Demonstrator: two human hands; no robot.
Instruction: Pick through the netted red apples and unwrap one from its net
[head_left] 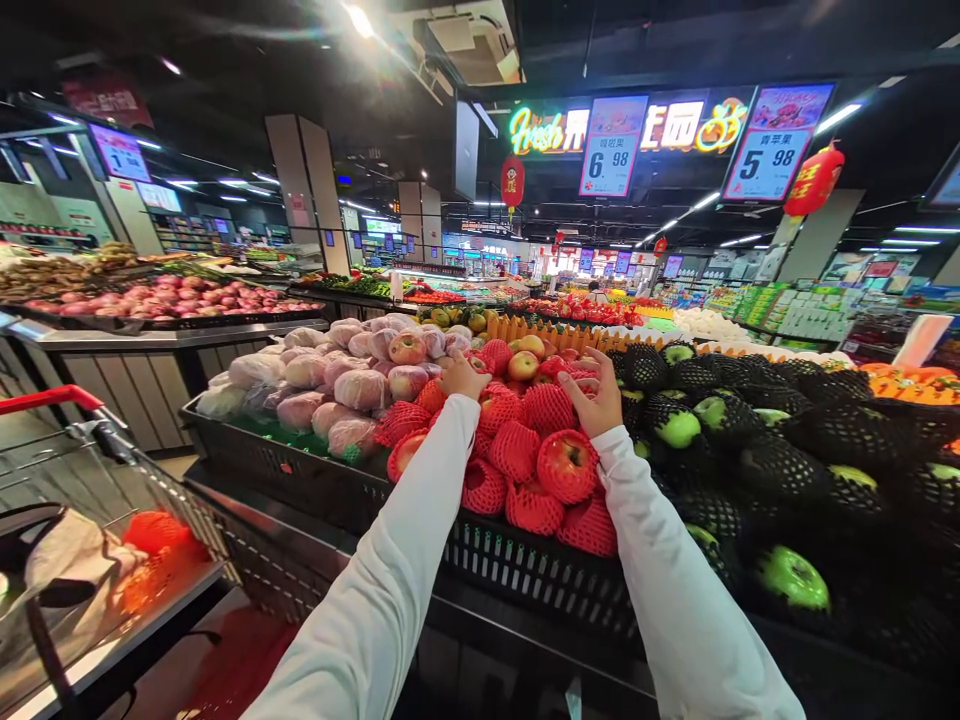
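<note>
Head view. Left hand (461, 377) rests on the red apples (525, 440) near the back of the pile, fingers curled down over a netted fruit; whether it is clamped cannot be told. Right hand (596, 398) hovers just above the same pile, palm toward the camera, fingers spread and holding nothing. The apples lie heaped in a black crate (525, 570), most in red foam netting, a few bare.

Risk: the pile is loosely stacked. Pulling a lower fruit could probably send neighbours rolling over the crate rim. Netting could snag on a finger and drag an adjacent apple along. A bare apple may bruise if dropped.

Surface and room: the crate sits on a dark display stand. Pale wrapped fruit (330, 385) lies to the left, green apples (787, 575) in black netting to the right. A cart (97, 480) with a red handle stands at lower left, with an orange net bag inside. Price signs (611, 145) hang overhead in a dim shop hall with strip lights.
</note>
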